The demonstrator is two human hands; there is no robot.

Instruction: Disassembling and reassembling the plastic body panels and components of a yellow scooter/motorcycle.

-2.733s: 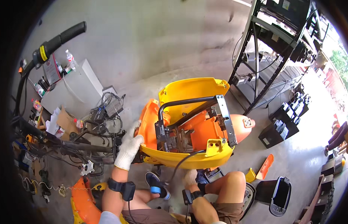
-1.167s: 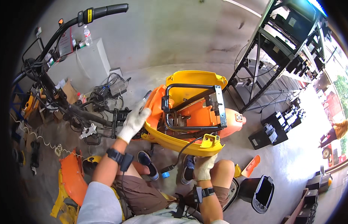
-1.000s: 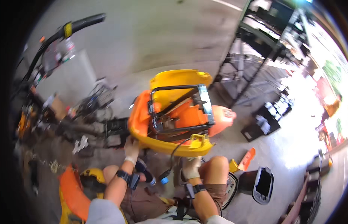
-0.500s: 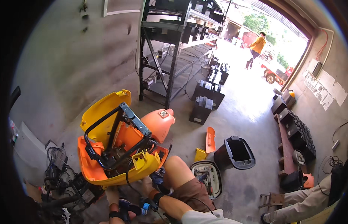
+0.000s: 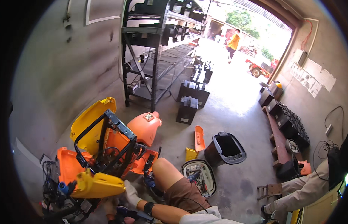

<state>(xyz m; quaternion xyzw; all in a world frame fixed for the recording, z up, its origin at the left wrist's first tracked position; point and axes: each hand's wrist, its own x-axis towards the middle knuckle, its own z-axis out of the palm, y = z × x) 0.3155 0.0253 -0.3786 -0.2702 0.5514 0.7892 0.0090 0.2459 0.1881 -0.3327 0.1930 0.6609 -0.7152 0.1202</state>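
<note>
Yellow panel sits near left, I've got the right hand at its right end. Can't tell if either's pinching it, left hand mostly hidden

No word or number can be read here! Up on the right-hand wall, pale sheets show marks too small to make out, and down on the floor, the nearest black box carries a small white label, just a blur.
</note>
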